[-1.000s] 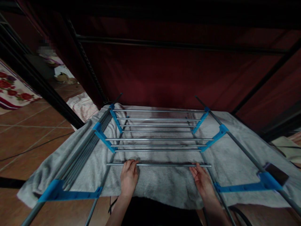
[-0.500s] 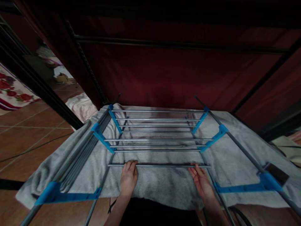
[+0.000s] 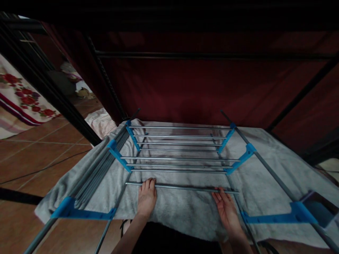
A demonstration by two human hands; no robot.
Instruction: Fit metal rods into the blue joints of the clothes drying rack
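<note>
Nearest rod (image 3: 182,188) had tilted. Left hand (image 3: 147,198) and right hand (image 3: 225,209) grasped it, undersides hidden; seven rods (image 3: 180,159) lay beyond.

No lettering can be read — no labels; no brands; no numbers; no signs.
</note>
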